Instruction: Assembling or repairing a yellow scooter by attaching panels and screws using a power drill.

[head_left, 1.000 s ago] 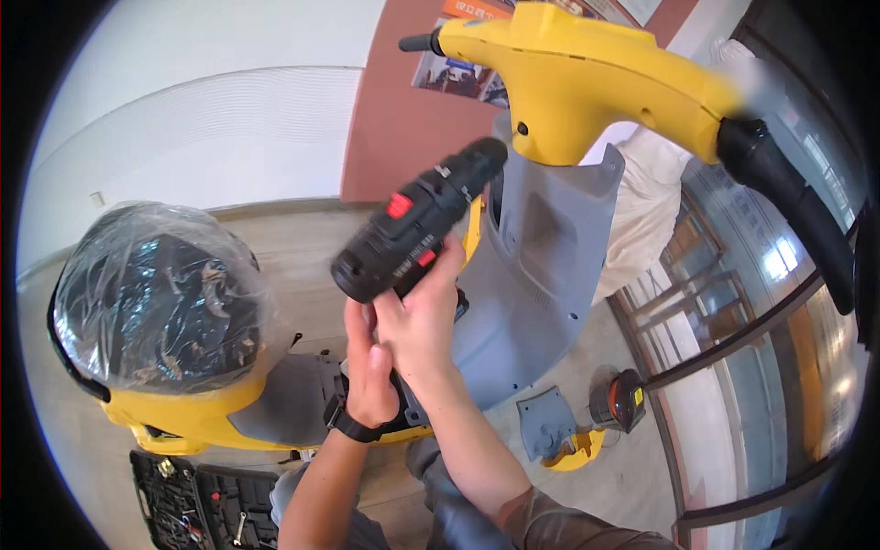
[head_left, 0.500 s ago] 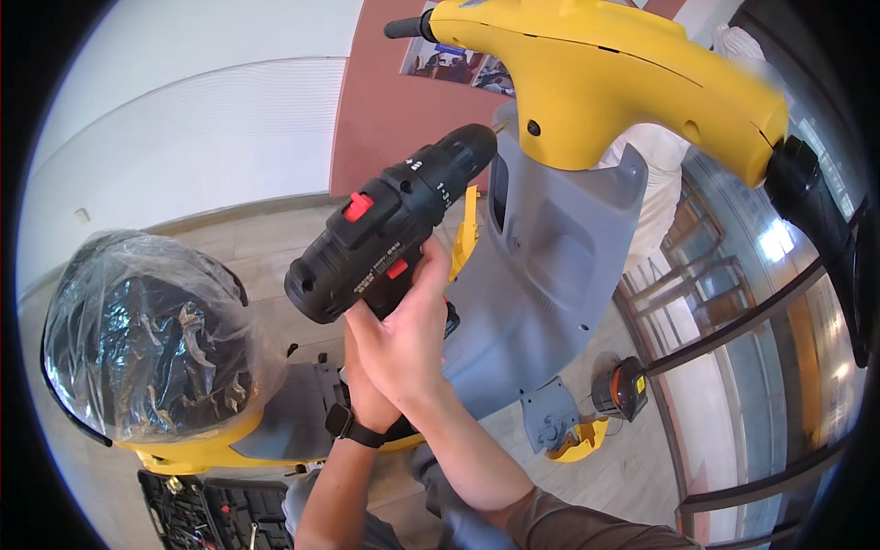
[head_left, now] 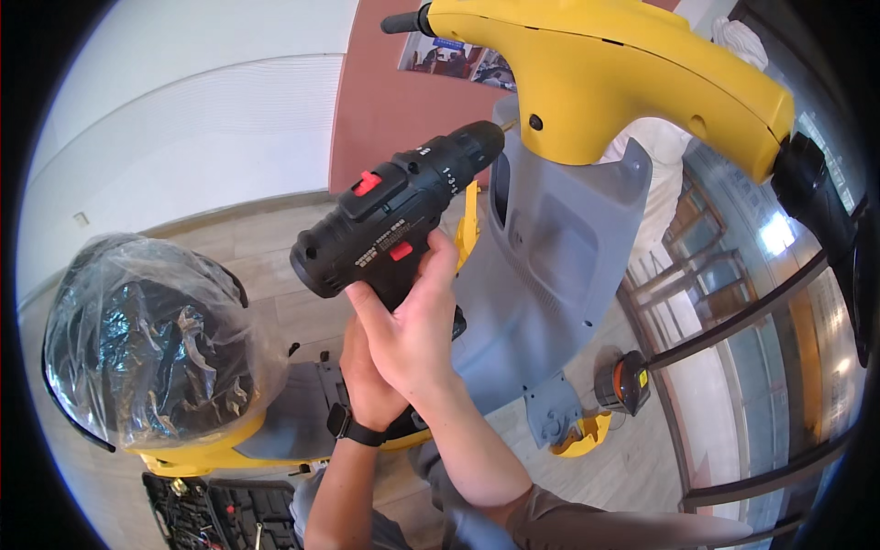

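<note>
A black cordless drill (head_left: pixel 390 220) with red switches is held up in front of me, tilted up to the right. My right hand (head_left: pixel 412 339) wraps its grip, the index finger near the trigger. Below and behind it, my left hand (head_left: pixel 365 367) presses against the right; its fingers are hidden. From the chuck a thin bit (head_left: pixel 511 124) points at the yellow handlebar cover (head_left: pixel 568 87) of a scooter. Close to the bit's tip sits a dark round fastener or hole (head_left: pixel 536 122); I cannot tell whether they touch.
The scooter's grey front panel (head_left: pixel 559 238) lies beyond my hands. At left is its seat (head_left: pixel 156 348), wrapped in clear plastic. On the floor are an open tool case (head_left: pixel 220 513), a grey part (head_left: pixel 553 412), a yellow piece (head_left: pixel 587 435) and a black-orange object (head_left: pixel 623 383).
The drill and both hands have shifted slightly up and right, bringing the bit nearer the dark round spot on the yellow cover. The right hand keeps its hold.
</note>
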Motion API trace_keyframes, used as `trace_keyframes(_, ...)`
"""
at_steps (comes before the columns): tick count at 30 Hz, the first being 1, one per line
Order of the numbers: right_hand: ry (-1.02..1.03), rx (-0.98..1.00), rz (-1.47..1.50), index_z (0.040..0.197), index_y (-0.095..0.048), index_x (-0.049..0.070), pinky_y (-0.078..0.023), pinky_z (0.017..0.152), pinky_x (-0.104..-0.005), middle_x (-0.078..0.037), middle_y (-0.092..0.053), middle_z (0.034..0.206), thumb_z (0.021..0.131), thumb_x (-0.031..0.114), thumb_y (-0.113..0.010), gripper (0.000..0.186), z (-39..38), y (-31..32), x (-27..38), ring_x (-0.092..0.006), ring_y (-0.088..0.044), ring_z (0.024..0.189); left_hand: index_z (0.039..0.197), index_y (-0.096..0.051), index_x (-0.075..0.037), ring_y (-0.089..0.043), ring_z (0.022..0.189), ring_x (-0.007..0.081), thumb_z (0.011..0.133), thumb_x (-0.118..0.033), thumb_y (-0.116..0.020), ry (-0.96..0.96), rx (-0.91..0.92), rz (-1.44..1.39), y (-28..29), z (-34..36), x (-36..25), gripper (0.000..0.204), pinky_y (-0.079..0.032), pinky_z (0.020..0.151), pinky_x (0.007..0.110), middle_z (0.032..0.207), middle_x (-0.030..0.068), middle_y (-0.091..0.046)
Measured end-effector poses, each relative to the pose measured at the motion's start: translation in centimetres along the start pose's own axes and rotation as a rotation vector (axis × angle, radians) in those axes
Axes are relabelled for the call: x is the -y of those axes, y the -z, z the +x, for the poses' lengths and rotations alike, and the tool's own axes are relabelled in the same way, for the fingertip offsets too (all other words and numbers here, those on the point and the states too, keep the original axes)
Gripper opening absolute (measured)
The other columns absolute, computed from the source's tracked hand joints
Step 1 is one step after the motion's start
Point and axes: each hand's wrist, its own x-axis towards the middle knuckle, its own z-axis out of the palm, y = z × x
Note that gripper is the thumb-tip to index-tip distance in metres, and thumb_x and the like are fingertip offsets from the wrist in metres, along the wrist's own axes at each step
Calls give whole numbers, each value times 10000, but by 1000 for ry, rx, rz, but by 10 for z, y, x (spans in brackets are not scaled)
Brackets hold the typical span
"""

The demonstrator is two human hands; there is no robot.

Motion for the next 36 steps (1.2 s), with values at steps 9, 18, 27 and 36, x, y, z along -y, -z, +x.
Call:
trace_keyframes(9, 12, -62, -29, 1363, -237, -65, -465, 962, -352, -183, -553, 1198, 834, 73, -756, 754, 6, 3, -10, -231, -574, 1102, 1240, -541, -30, -625, 978, 379, 703, -248, -808, -62, -5, 1, -3, 11, -5, 638, -504, 807, 425, 1111, 173, -624)
trace_keyframes(18, 21, -51, -20, 1359, -244, -62, -464, 956, -354, -184, -542, 1199, 824, 69, -763, 758, 2, 3, -4, -232, -572, 1089, 1234, -552, -38, -631, 968, 371, 701, -243, -807, -9, 7, -36, -4, 6, -1, 626, -508, 796, 416, 1104, 169, -624)
trace_keyframes(27, 23, -46, -16, 1352, -252, -58, -470, 942, -353, -182, -542, 1196, 816, 56, -764, 750, 3, 7, -7, -229, -574, 1080, 1250, -545, -33, -630, 949, 373, 694, -243, -810, -55, -31, -40, -8, 7, -2, 650, -508, 790, 411, 1072, 167, -620)
trace_keyframes(36, 10, -21, 269, 1349, -261, -20, -454, 952, -315, -110, -518, 1180, 835, 60, -761, 722, 7, -1, -16, -167, -543, 1084, 1255, -549, -33, -595, 1049, 402, 747, -148, -764, -70, -78, 10, -1, 28, 5, 564, -485, 855, 415, 1164, 187, -609)
